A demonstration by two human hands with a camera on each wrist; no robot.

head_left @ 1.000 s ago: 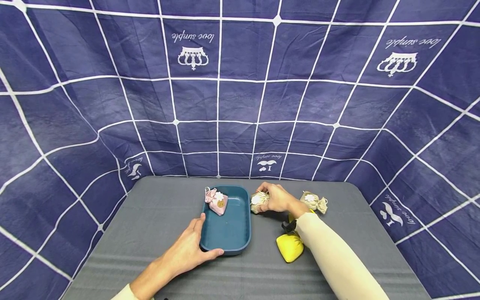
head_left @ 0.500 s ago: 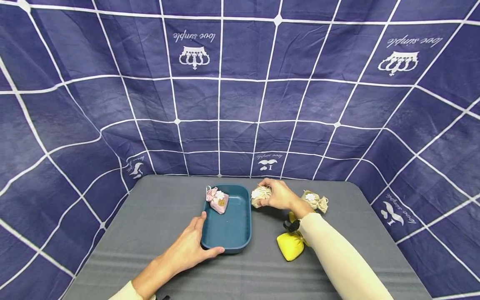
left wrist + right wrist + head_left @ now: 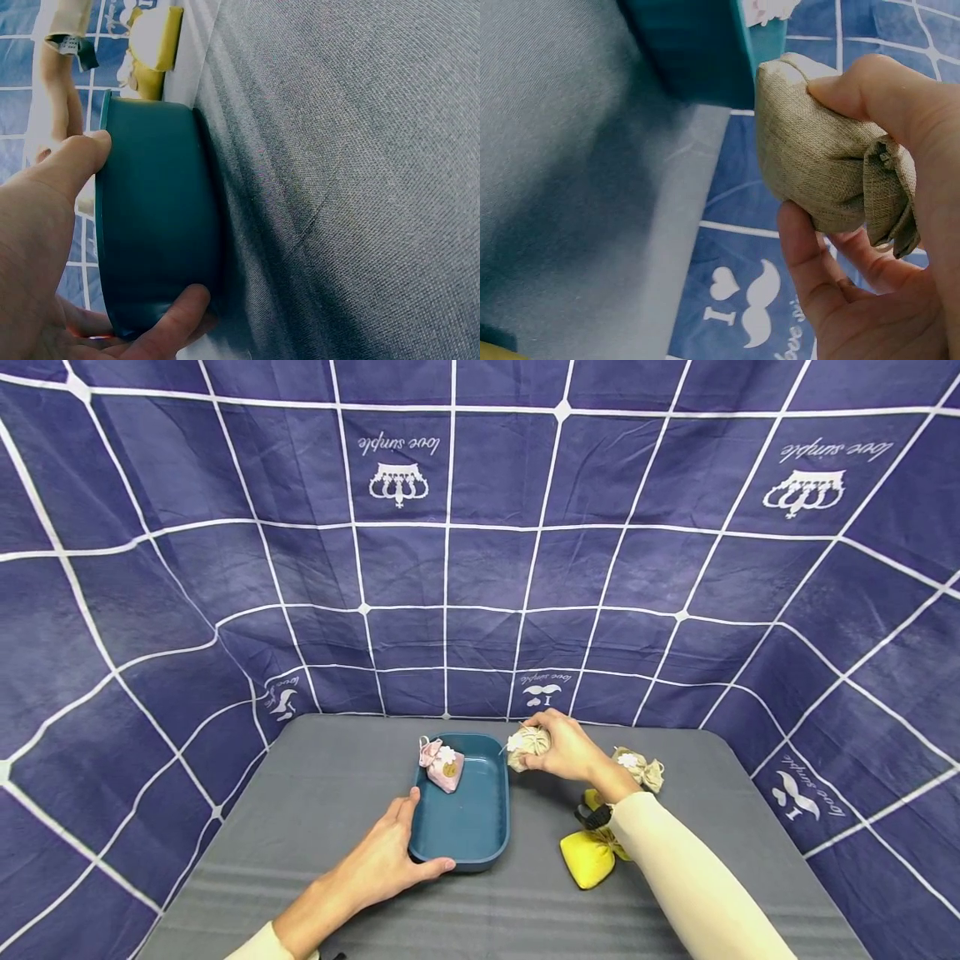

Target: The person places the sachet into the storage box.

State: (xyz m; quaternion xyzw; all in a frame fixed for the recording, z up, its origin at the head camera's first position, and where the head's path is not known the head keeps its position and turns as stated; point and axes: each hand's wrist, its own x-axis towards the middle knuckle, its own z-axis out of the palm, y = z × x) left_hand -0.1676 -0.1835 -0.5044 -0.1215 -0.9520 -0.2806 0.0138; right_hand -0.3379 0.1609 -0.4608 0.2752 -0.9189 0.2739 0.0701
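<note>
Fingers and thumb of the left hand (image 3: 375,867) are wrapped round the near left corner of the teal tray (image 3: 480,853), thumb along the front wall and fingers on the side; the tray appears to be steadied in this way on the grey tabletop (image 3: 300,810). In the left wrist view the same grip is seen, the tray wall (image 3: 154,217) clasped between thumb and a lower finger. Inside the tray, at its far left corner, a pink sachet (image 3: 442,767) is lying against the wall. Just right of the tray's far edge, a beige sachet (image 3: 525,748) is held off the table by the right hand (image 3: 566,752), pinched between thumb and curled fingers, close to the rim and seemingly poised beside it; the coarse cloth (image 3: 817,165) is shown bunched in the right wrist view. Behind that forearm a second beige sachet (image 3: 641,768) lies on the table, and a yellow sachet (image 3: 588,858) nearer the front. The table is enclosed by a navy cloth (image 3: 225,568) with a white grid and printed logos.
</note>
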